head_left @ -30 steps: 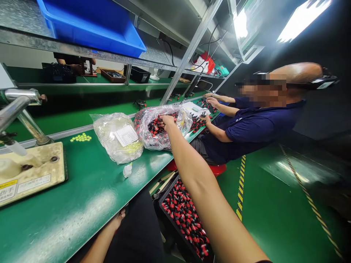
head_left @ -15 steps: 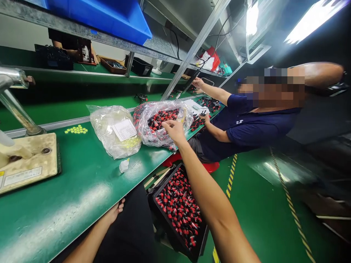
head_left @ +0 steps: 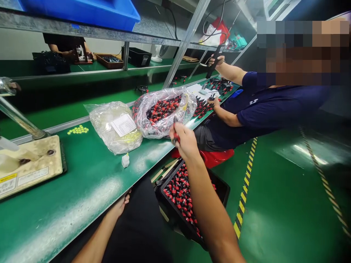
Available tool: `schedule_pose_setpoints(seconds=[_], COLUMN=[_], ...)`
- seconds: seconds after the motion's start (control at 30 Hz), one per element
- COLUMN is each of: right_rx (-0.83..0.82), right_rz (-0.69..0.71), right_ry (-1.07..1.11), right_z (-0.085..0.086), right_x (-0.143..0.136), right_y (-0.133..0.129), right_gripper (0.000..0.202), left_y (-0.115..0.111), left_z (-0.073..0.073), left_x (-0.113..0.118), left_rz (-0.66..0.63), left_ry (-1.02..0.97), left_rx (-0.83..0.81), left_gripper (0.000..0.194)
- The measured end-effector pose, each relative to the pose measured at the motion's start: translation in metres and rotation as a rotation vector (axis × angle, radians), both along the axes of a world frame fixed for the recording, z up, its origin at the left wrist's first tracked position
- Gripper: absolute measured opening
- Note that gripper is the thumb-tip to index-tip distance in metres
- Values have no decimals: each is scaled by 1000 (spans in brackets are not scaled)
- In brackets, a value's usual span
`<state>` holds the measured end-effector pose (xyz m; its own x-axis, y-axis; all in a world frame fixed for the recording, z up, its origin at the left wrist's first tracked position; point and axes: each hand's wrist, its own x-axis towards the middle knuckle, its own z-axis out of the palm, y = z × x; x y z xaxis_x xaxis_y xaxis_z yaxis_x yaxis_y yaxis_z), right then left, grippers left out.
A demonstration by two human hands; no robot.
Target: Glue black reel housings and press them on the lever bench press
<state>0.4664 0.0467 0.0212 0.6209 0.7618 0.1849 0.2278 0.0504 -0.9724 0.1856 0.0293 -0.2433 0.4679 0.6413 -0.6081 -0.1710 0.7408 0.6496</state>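
Right hand (head_left: 187, 141) at frame center, fingers closed around red-and-black piece (head_left: 176, 137), just beside open clear bag (head_left: 152, 131) full of similar pieces (head_left: 164, 109). Left hand (head_left: 123, 204) at lower center, by edge of table (head_left: 90, 175); fingers curled, cannot tell if holding anything. Black crate (head_left: 221, 184) with red-and-black parts (head_left: 177, 195) below right hand. Labelled bag (head_left: 105, 122), small white bottle (head_left: 125, 160) left of center.
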Motion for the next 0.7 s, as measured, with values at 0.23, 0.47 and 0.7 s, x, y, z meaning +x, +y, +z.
schedule_pose_setpoints(seconds=[0.23,0.47,0.7], right_rx=[-368,-416,-239], right_rz=[153,102,161], right_ry=[414,166,513], right_z=[-158,-168,-163], right_x=[-123,-164,-160], right_y=[-152,-169,-169], right_gripper=[53,36,42], left_y=[-5,-22,-34], left_z=[21,63,83], left_x=[22,40,34], left_rz=[-75,-264,-360], left_ry=[35,-73,3], left_rx=[58,35,278], left_gripper=[39,56,60])
